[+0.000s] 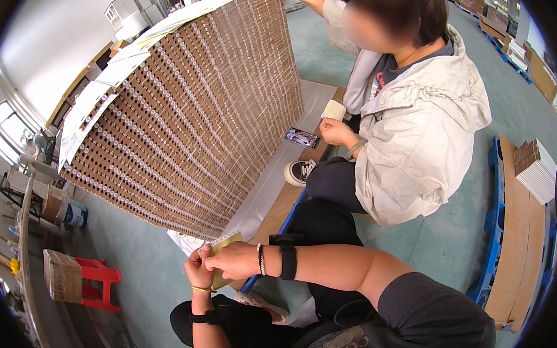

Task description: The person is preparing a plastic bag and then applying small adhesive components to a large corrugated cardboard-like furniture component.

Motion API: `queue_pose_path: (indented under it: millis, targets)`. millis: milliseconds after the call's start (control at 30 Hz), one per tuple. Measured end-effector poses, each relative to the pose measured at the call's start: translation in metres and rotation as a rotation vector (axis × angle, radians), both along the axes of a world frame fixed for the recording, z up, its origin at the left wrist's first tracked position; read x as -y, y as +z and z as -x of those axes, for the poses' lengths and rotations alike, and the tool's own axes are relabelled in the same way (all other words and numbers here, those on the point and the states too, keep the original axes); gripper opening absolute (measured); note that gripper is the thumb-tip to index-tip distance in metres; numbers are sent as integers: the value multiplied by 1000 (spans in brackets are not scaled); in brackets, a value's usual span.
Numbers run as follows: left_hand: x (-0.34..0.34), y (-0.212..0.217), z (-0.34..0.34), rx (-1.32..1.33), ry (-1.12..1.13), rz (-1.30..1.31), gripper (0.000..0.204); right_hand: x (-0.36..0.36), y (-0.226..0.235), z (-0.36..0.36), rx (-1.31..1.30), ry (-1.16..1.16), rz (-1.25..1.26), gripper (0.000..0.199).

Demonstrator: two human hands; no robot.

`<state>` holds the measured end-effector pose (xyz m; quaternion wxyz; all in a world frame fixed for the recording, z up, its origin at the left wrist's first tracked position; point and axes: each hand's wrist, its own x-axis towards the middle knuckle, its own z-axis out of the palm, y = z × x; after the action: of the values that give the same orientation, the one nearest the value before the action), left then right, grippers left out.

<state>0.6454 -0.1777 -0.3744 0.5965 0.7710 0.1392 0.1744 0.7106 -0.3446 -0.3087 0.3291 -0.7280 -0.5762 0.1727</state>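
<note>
Low in front of me, my left hand [199,268] is closed, its fingers pinched at the edge of a pale yellow sheet [228,240]. My right hand [235,260] reaches across the sheet, covering its middle. Its closed fingertips meet those of my left hand; whatever is between them is too small to make out. Just beyond both hands rises a big stack of brown corrugated board [193,105], its side dotted with rows of small whitish round spots. White sheets [91,108] lie along the stack's top.
A co-worker [415,125] crouches at right, one hand on the stack, the other holding a cream pad [333,110]. A phone [302,138] lies by the stack's base. A red stool [101,283] stands at left beside a carton [62,275]; a blue pallet [494,219] is at right.
</note>
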Motion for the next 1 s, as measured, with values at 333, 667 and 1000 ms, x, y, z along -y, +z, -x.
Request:
queue_pose_path:
  millis: [333, 667, 1000]
  targets:
    - [1, 2, 1, -8, -19, 30, 28, -5, -9, -1, 31, 33, -48, 32]
    - [6, 1, 1, -20, -25, -15, 27, -1, -9, 0, -9, 2, -20, 23]
    - [1, -9, -1, -45, 25, -96, 30, -3, -16, -3, 24, -14, -88, 23]
